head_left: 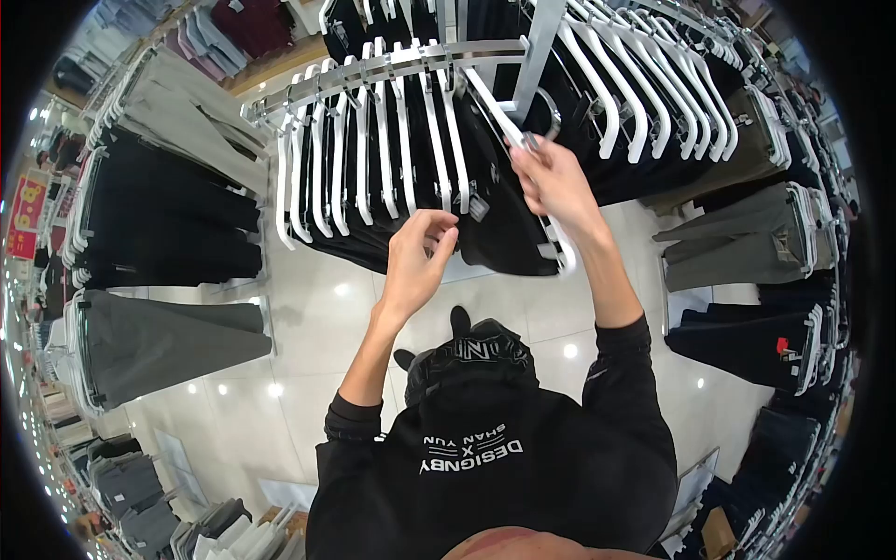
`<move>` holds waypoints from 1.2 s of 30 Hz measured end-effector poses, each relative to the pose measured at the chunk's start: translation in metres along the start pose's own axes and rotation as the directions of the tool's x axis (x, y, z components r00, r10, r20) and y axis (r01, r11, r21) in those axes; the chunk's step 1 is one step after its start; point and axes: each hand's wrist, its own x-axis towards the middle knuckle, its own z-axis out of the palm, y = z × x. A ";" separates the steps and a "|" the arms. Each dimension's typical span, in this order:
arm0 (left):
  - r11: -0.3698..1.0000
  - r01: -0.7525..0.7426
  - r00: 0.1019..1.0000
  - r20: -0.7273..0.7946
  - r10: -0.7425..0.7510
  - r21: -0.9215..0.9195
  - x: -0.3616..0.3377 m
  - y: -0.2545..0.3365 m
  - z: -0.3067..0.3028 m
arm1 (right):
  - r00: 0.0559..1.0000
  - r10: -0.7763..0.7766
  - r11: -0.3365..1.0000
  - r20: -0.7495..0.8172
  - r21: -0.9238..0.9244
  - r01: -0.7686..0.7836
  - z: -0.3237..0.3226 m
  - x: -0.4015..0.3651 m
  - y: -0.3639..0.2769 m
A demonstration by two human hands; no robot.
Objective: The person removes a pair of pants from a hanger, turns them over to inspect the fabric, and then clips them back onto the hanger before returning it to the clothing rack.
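My right hand (pixel 553 182) is closed on a white hanger (pixel 495 107), which slants down from the metal rail. A black garment (pixel 509 238), apparently trousers, hangs from that hanger and swings out towards me. My left hand (pixel 420 257) is in front of the row of white hangers (pixel 401 140), near their lower ends. Its fingers are loosely curled, with a gap between thumb and forefinger and nothing visible in them. Black garments (pixel 350 247) hang below the row, just left of this hand. A small pale tag (pixel 478 207) shows between my hands.
The metal rail (pixel 392 65) joins an upright post (pixel 539 65). More white hangers (pixel 644 93) with dark clothes are at the right. Racks of grey trousers (pixel 168 345) and black trousers (pixel 168 215) stand left; olive trousers (pixel 737 238) hang right. Pale tiled floor (pixel 317 317) lies below.
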 end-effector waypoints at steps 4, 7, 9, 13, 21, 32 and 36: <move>0.998 -0.003 1.000 0.023 0.005 -0.056 0.002 0.000 0.012 | 0.998 0.004 0.985 -0.068 -0.169 -0.016 -0.025 -0.056 0.007; 0.990 -0.023 0.999 0.021 0.026 -0.138 0.007 -0.001 0.026 | 0.997 0.028 0.958 -0.074 -0.282 -0.047 -0.042 -0.098 0.000; 0.986 -0.102 0.995 -0.032 0.099 -0.133 0.015 0.000 0.038 | 0.996 0.043 0.941 -0.082 -0.330 -0.068 -0.046 -0.124 -0.008; 0.971 -0.231 0.970 -0.090 0.224 -0.067 0.025 0.006 0.055 | 0.999 0.014 0.931 -0.050 -0.364 -0.032 -0.058 -0.165 -0.015; 0.944 -0.180 0.967 0.128 0.222 -0.277 0.016 -0.015 0.045 | 0.974 -0.186 0.714 0.132 -0.663 0.226 -0.060 -0.207 -0.024; 0.920 -0.228 0.972 -0.021 0.233 -0.319 -0.061 -0.012 0.015 | 0.891 -0.319 0.583 0.323 -0.674 0.453 -0.047 -0.177 -0.035; 0.934 -0.328 0.943 -0.107 0.315 -0.143 -0.076 -0.002 -0.002 | 0.903 -0.281 0.621 0.324 -0.656 0.428 -0.035 -0.157 -0.035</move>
